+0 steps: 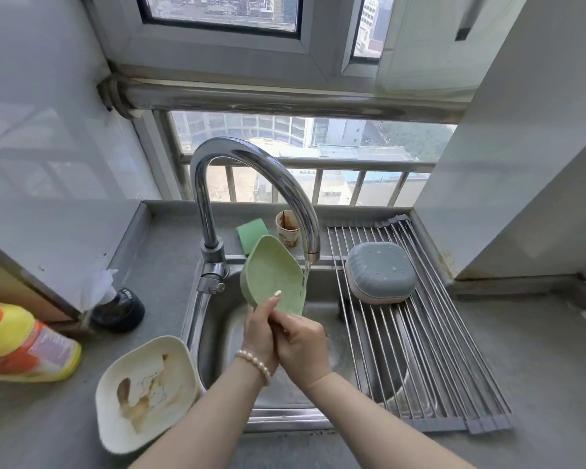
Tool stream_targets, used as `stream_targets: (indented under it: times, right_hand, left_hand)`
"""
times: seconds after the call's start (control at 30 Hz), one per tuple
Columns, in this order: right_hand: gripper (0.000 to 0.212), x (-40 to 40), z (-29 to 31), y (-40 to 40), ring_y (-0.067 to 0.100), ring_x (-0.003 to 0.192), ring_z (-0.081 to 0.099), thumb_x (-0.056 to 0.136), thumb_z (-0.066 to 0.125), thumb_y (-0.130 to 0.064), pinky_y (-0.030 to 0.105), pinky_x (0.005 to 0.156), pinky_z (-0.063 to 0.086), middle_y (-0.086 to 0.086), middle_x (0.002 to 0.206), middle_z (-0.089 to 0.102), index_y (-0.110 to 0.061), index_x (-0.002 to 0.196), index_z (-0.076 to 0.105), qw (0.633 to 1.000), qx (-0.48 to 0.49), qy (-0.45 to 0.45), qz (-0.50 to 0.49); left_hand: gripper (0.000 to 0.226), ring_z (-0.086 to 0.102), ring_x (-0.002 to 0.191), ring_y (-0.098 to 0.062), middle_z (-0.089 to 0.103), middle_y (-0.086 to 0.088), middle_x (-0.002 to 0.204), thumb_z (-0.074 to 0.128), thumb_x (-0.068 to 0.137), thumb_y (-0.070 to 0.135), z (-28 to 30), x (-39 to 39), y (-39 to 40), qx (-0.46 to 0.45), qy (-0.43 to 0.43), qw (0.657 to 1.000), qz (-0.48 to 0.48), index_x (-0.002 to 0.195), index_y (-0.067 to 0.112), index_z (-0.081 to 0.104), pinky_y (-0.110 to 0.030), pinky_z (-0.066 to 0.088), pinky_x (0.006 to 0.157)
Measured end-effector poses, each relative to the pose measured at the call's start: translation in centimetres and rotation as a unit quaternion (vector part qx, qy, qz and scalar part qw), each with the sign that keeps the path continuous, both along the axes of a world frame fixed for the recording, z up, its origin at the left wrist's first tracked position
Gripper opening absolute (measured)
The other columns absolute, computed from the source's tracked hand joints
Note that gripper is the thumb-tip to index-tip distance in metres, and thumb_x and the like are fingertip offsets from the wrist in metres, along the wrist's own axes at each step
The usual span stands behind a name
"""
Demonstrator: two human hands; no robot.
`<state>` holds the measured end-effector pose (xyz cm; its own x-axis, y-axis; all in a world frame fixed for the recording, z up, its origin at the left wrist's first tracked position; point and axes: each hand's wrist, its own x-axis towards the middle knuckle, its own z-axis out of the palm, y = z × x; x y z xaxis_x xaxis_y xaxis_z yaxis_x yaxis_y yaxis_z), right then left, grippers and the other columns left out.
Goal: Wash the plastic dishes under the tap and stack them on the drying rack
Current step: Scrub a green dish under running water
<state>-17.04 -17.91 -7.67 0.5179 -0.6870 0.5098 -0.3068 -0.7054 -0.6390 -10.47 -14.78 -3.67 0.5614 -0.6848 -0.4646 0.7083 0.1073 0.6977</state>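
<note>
- Green dish (273,277) sits tilted over the sink (335,336), both my hands clasped on its 6 o'clock edge: left hand (258,328), right hand (301,343).
- I'd turn it so the stream (307,274) at 3 o'clock sweeps the whole face.
- Drying rack (430,333) waits beyond, one blue dish (379,273) on it.

Both forearms are bare, with no sleeves in view. A bracelet of pale round pearl-like beads (255,363) circles the left wrist. The left thumbnail (277,293) is long and painted a pale, whitish colour.
</note>
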Motion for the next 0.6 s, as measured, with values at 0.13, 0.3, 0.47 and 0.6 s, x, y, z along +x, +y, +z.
stream_targets:
  times: [0.13,0.3,0.47,0.6]
  right_hand:
    - [0.015,-1.9,-0.8,-1.3,0.017,0.072,0.068,0.086,0.059,-0.017,0.030,0.067,0.055,-0.001,0.084,0.073,-0.013,0.090,0.073,0.991,-0.092,0.065,0.069]
    - [0.047,-1.5,-0.8,-0.4,0.023,0.122,0.056,0.094,0.032,-0.036,0.051,0.113,0.027,0.003,0.125,0.064,-0.014,0.119,0.066,0.945,-0.118,0.305,-0.018]
    - [0.045,-0.7,0.9,1.6,0.022,0.133,0.040,0.087,0.037,-0.015,0.046,0.120,0.011,0.003,0.135,0.056,-0.014,0.127,0.058,0.972,0.109,0.202,0.054]
    - [0.043,-2.9,-0.5,-1.3,0.016,0.116,0.059,0.070,0.060,-0.013,0.050,0.107,0.037,-0.002,0.116,0.068,-0.017,0.112,0.070,0.969,-0.097,0.219,0.063]
  left_hand:
    - [0.029,0.060,0.098,-0.033,0.062,-0.021,0.105,0.055,0.084,0.010,0.2,0.4,-0.2,0.016,0.021,1.000,0.006,0.109,-0.003,0.062,-0.043,0.046,0.094]
    - [0.023,0.060,0.098,-0.035,0.062,-0.024,0.104,0.046,0.086,-0.003,-0.1,0.6,-0.1,0.022,0.027,0.999,0.012,0.102,-0.004,0.063,-0.043,0.046,0.094]
    - [0.025,0.060,0.089,-0.035,0.063,-0.022,0.095,0.045,0.085,-0.010,-0.6,0.4,0.2,0.059,-0.005,0.998,0.009,0.104,-0.007,0.061,-0.033,0.057,0.069]
    - [0.027,0.065,0.081,-0.031,0.066,-0.019,0.094,0.047,0.085,-0.010,-0.3,0.7,-0.2,0.063,-0.005,0.998,-0.005,0.107,-0.006,0.062,-0.033,0.057,0.062]
